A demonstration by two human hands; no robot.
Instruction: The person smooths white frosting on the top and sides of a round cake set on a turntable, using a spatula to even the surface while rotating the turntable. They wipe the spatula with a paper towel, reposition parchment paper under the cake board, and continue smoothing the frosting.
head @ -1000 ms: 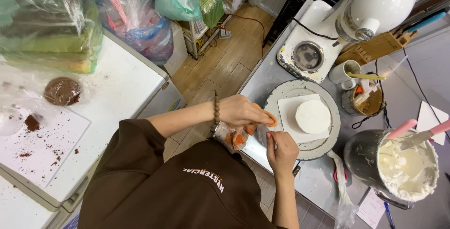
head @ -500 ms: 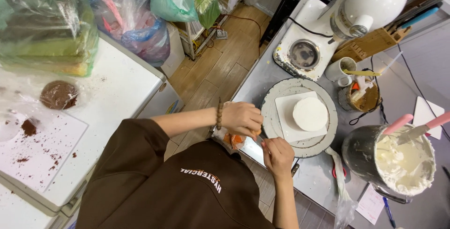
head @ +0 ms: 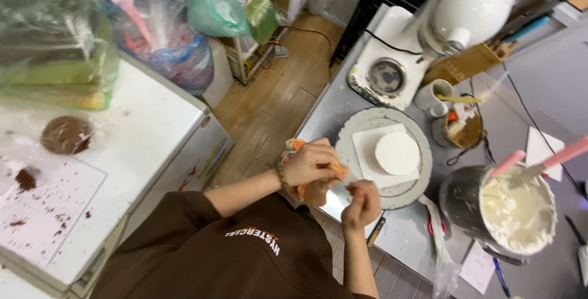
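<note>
L hand (head: 312, 163) is curled tight round an orange piping bag (head: 309, 185), fingers closed over its top, bag bunched under the palm at the near edge of the steel counter (head: 343, 106). R hand (head: 361, 204) sits just beside and below that grip, fingertips pinched shut on the bag's clear end; can't tell if it's a tip or loose film, too blurred. Just beyond the grip: grey turntable (head: 367, 121) w/ a white square board and small round white cake (head: 397, 153) on it, untouched. Further right, metal bowl of white cream (head: 517, 213) w/ pink spatulas. Risks, as I judge: squeezing w/ L while R's pinch is loose could squirt filling onto the counter; bag's close to the edge, so a slip drops it to the floor; elbow swing near the turntable could nudge the cake.
</note>
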